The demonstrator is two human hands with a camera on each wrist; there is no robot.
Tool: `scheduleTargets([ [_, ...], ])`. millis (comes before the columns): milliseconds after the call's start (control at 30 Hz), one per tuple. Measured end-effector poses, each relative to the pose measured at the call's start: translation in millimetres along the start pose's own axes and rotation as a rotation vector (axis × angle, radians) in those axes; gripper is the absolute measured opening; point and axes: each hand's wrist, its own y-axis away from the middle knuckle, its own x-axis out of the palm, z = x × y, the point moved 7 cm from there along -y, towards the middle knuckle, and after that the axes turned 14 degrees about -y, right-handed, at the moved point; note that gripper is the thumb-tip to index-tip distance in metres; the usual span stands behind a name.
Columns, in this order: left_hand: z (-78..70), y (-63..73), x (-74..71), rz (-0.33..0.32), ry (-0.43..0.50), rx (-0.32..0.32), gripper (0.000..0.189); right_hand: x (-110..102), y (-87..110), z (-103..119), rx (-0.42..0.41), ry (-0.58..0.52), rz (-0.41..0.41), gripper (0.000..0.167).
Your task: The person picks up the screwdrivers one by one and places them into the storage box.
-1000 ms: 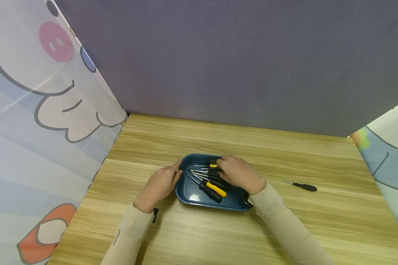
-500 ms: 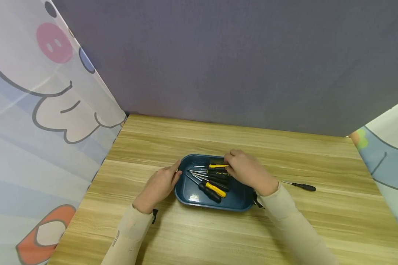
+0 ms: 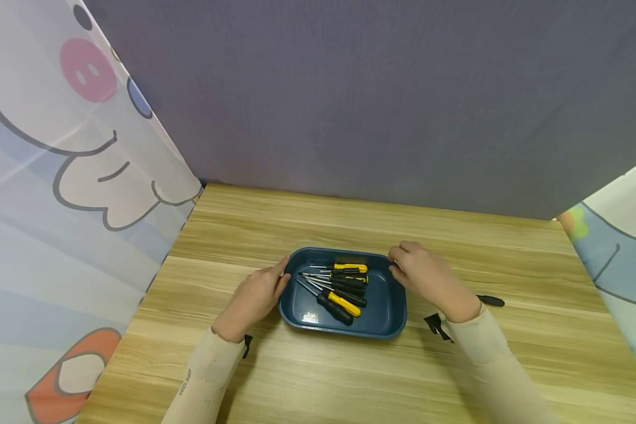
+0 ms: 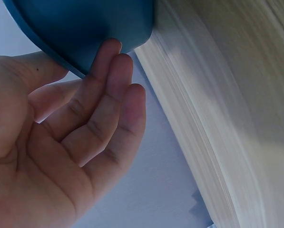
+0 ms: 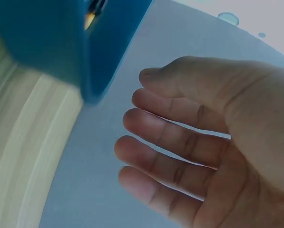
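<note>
A blue tray (image 3: 384, 300) sits on the wooden table with several screwdrivers in its left and middle part. Some have black handles, such as the black screwdriver (image 3: 339, 312) lowest in the pile; others have yellow, like the yellow screwdriver (image 3: 345, 304) beside it. At the tray's left end my left hand (image 3: 250, 298) pinches the rim, fingertips against the outer wall (image 4: 122, 28) and thumb tip hidden over the edge. Near the far right corner hovers my right hand (image 3: 429, 280), holding nothing; the right wrist view shows its fingers extended and apart from the tray.
One more black screwdriver (image 3: 491, 300) lies on the table to the right, its shaft hidden behind the right forearm. A grey panel (image 3: 350, 106) rises at the table's far edge. Printed cloth (image 3: 85, 235) hangs along the left side.
My right hand has moved from over the screwdrivers to the right, to the tray's far right corner, uncovering the handles. The left hand stays at the rim. The tray has hardly moved.
</note>
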Motion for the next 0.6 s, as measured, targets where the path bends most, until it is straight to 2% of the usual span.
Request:
scheduleTargets([
  [267, -0.1, 0.6, -0.1, 0.0, 0.0, 0.003, 0.043, -16, 30.8, -23, 0.025, -0.022, -0.06, 0.018],
  [600, -0.2, 0.5, -1.0, 0.002, -0.003, 0.009, 0.043, -28, 75.2, -61, 0.058, -0.005, -0.087, 0.023],
])
